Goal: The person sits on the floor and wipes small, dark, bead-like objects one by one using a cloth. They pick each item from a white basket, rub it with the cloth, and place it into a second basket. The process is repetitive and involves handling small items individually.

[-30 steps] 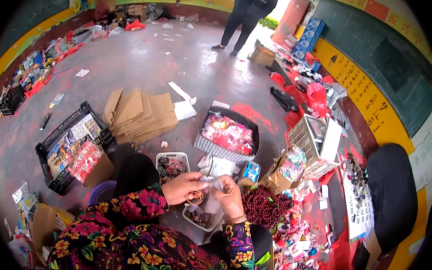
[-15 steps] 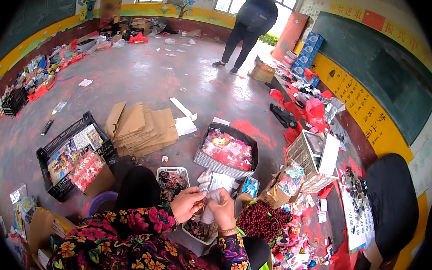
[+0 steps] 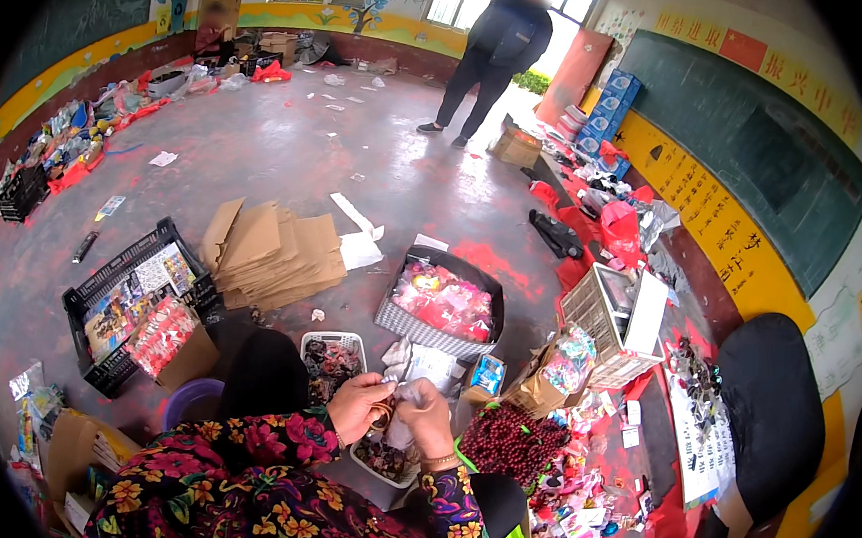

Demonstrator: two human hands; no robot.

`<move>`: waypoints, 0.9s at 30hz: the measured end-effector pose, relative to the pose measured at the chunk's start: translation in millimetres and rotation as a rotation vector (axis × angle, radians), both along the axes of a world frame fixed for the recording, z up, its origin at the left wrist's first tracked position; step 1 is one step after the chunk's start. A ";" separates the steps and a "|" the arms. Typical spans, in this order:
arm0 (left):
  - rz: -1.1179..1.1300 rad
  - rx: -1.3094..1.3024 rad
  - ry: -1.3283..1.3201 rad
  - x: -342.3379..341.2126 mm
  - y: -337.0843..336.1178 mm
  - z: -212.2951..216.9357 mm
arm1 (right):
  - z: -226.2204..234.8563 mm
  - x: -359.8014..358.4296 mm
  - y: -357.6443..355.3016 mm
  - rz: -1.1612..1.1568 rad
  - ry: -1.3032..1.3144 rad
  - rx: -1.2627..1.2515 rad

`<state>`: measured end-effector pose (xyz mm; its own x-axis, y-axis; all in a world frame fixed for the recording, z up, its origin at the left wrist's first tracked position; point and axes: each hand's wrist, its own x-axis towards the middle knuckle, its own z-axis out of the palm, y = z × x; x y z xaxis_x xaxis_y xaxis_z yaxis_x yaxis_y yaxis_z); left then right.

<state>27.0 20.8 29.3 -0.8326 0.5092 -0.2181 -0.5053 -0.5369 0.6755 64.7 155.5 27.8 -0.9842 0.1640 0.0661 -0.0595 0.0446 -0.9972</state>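
Head view: left hand (image 3: 359,406) and right hand (image 3: 428,416) meet, both pinching a small clear plastic bag (image 3: 402,419) above a white basket (image 3: 374,462). Dark red beads (image 3: 512,443) lie at 3 o'clock, cardboard stack (image 3: 272,253) at 11.

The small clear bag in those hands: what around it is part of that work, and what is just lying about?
In use:
- left hand and right hand, together on the small clear bag
- white basket of small pieces
- heap of dark red beads

Lying about:
- flattened cardboard
- black crate
- grey basket of red packets
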 end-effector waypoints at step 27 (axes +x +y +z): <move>0.018 0.019 -0.050 -6.2 -2.3 -17.4 | -14.7 -5.9 -13.9 -0.061 -0.112 -0.293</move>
<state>20.8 18.6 11.9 -0.8301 0.4982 -0.2505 -0.5283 -0.5586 0.6394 58.8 141.5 13.2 -0.9706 0.2188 -0.1007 0.0452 -0.2449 -0.9685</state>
